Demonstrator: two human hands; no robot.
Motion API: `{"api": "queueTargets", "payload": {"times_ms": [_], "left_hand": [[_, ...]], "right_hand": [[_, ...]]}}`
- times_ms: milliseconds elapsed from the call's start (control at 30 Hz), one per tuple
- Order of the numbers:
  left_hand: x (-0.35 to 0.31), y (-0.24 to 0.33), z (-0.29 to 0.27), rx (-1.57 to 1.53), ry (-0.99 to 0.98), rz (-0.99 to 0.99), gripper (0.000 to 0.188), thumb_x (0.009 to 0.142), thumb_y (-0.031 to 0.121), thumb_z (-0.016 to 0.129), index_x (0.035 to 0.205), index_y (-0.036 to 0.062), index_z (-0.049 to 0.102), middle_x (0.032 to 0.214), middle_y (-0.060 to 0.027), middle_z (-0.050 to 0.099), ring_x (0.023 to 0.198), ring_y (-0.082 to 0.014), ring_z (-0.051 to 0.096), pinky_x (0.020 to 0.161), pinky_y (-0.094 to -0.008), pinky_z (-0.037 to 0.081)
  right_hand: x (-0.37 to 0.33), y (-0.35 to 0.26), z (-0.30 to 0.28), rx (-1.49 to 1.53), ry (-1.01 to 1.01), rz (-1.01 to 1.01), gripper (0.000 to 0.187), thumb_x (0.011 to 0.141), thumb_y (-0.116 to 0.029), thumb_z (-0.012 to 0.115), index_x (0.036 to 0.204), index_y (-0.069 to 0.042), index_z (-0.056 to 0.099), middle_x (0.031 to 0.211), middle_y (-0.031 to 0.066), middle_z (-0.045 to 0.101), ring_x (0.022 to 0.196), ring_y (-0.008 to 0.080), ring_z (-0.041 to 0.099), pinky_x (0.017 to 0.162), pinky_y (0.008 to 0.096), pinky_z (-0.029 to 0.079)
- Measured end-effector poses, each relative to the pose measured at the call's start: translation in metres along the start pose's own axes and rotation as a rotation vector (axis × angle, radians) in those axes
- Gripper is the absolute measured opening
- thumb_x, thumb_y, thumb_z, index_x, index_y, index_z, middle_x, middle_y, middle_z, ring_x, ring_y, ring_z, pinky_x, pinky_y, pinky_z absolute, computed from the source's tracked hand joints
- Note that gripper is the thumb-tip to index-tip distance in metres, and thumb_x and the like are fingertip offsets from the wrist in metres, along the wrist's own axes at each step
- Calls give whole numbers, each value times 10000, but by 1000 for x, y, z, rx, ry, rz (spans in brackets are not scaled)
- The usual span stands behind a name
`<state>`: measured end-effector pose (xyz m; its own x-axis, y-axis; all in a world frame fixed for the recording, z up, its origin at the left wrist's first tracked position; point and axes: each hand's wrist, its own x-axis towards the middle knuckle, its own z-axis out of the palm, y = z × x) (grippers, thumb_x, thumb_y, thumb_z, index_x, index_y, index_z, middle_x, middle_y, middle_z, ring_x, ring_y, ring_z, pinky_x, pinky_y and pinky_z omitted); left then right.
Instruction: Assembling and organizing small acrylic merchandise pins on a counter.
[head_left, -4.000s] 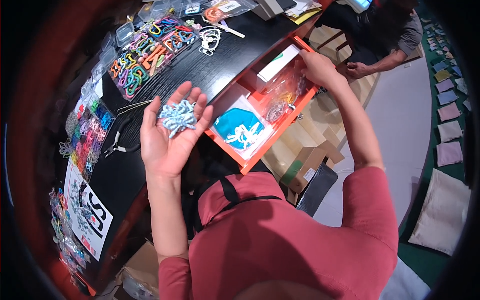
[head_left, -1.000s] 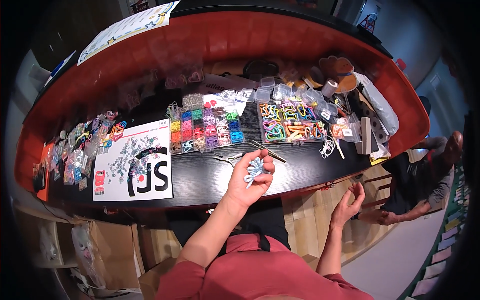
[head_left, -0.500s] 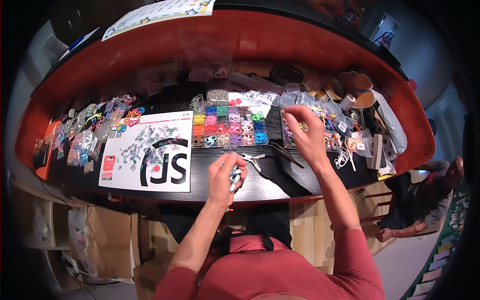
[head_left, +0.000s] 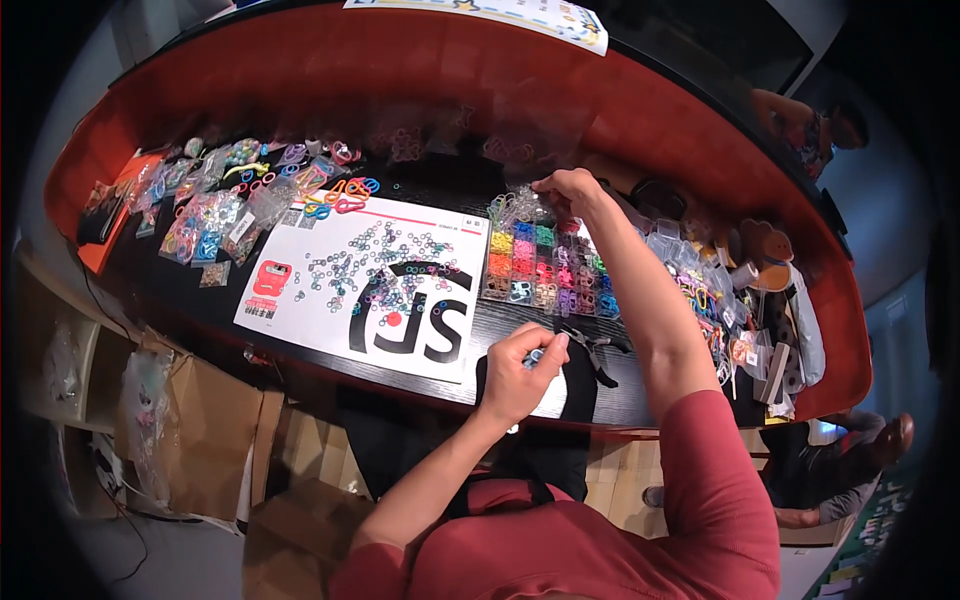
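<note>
My left hand (head_left: 523, 372) is closed near the table's front edge, around some small pale blue pieces (head_left: 534, 357) that show between thumb and fingers. Over the far end of a compartment box (head_left: 522, 262) reaches my right hand (head_left: 573, 190). Its fingertips are drawn together at the clear and silvery pieces (head_left: 520, 205) there; whatever they pinch is too small to make out. Small pieces sorted by colour fill the box, partly covered by my right forearm. Just beyond my left hand lie pliers (head_left: 597, 362) with dark handles.
Many small rings (head_left: 385, 270) are scattered on a white printed sheet (head_left: 300, 325) to the left. Behind it lie colourful clips (head_left: 350, 190) and bags of beads (head_left: 205, 225). Clear boxes (head_left: 672, 245) stand at the right. A red curved wall (head_left: 400, 75) rims the table. Another person sits at far right.
My right hand has gone from above the clear boxes at the right to the far end of the compartment box. My left hand stays closed near the front edge; the view has turned.
</note>
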<state>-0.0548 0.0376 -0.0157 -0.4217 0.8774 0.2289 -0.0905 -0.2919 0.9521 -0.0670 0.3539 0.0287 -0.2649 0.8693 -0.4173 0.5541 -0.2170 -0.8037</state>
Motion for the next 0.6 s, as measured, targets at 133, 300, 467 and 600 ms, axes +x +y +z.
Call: {"api": "queueTargets", "payload": {"times_ms": [133,300,467,600], "left_hand": [[2,-3,-4,-24,-8,71,245,962,93,631,741,-11,649,714,-44,607,621,-95,577,598,-254,446],[2,3,-6,-94,-31,-26,254,963,106,629,738,-9,651,684,-43,602,660,-100,584,653,-267,447],[4,2,-3,-112,-58,-43,262,978,109,611,751,-15,646,724,-53,617,618,-93,588,598,-248,444],[3,-4,-8,-116,-58,-55,254,983,93,596,770,-40,638,769,-69,629,635,-107,605,613,-257,469]], "right_hand": [[-4,-4,18,108,2,-259,219,793,-104,808,690,-18,635,683,63,571,564,169,480,516,340,372],[-15,-32,47,216,-95,-483,133,892,-90,700,983,-5,653,861,66,647,687,155,574,610,308,473],[-10,-53,58,387,-268,-548,309,936,-75,630,1231,15,602,1167,126,647,869,259,692,828,401,604],[-19,-58,9,-208,-195,-709,270,894,-67,624,1139,22,697,956,135,728,846,214,706,732,322,581]]}}
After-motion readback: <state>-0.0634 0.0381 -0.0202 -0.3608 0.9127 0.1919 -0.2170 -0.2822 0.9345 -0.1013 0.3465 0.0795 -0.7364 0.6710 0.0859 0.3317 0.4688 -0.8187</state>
